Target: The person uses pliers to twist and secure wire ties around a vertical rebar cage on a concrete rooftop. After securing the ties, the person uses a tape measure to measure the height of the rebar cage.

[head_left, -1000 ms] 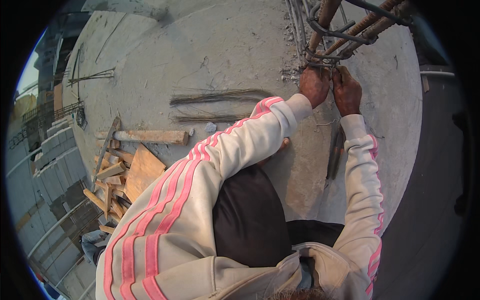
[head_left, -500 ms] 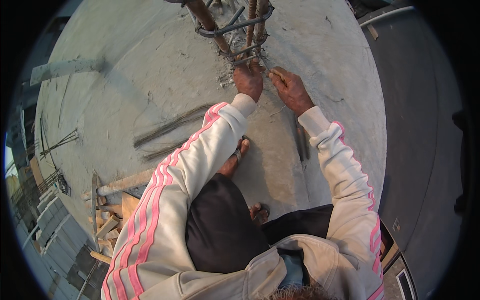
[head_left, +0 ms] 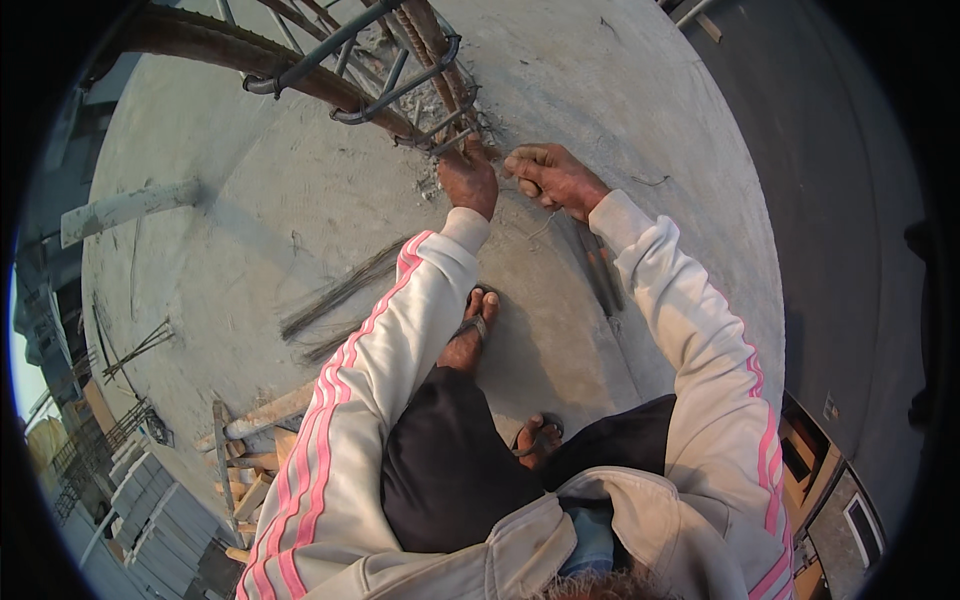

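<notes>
A column cage of rusty rebar (head_left: 335, 85) with dark bent stirrups (head_left: 405, 100) rises from the concrete slab (head_left: 330, 190). My left hand (head_left: 468, 182) is at the cage's foot, just under the lowest stirrup. Its fingers are bent in against the bars, their tips partly hidden, so what they pinch cannot be made out. Just right of it, my right hand (head_left: 556, 178) is closed, knuckles up, its fingertips pointing toward the left hand. Whatever thin thing it grips is hidden by the fingers.
Bundles of thin tie wire (head_left: 350, 287) lie left of my feet. Dark rods (head_left: 600, 268) rest below my right hand. A board (head_left: 130, 210) and wood scraps (head_left: 255, 490) are at the left. The slab's edge runs along the right, beside a dark surface (head_left: 840, 250).
The view has shifted, so more of the cage shows at the upper left. My right hand has turned to lie more level, and the thin metal at its fingertips no longer shows clearly.
</notes>
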### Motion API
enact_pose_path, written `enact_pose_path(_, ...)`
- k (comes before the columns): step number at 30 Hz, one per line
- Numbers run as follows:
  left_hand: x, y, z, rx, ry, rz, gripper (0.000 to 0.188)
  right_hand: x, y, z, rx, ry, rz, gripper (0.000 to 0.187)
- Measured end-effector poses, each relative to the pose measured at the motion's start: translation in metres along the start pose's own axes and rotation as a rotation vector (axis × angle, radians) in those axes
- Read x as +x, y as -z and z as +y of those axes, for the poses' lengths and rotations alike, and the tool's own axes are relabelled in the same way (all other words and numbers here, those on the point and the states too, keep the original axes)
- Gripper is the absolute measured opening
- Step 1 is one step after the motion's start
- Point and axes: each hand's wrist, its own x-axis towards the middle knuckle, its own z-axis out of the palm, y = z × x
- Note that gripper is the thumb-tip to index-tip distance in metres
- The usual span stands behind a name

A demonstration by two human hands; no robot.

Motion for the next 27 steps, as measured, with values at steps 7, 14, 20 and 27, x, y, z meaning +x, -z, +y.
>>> enact_pose_path(7, -0.004, -0.002, -0.009, -0.158, 0.097, -0.099, 0.04, -0.083, 0.044, 0.048, -1.012, -0.164, 0.424, 0.057)
enact_pose_path(14, 0.001, -0.004, -0.012, 0.126, -0.238, 0.005, 0.068, -0.128, 0.0, 0.125, -1.238, -0.172, 0.488, 0.075)
enact_pose_path(20, -0.006, -0.003, 0.01, -0.122, 0.158, -0.072, 0.069, -0.121, 0.025, 0.124, -0.957, -0.073, 0.554, 0.056)
enact_pose_path(27, 0.002, -0.017, -0.012, 0.294, -0.144, 0.167, 0.063, -0.114, 0.035, -0.005, -0.15, -0.091, 0.325, 0.017)
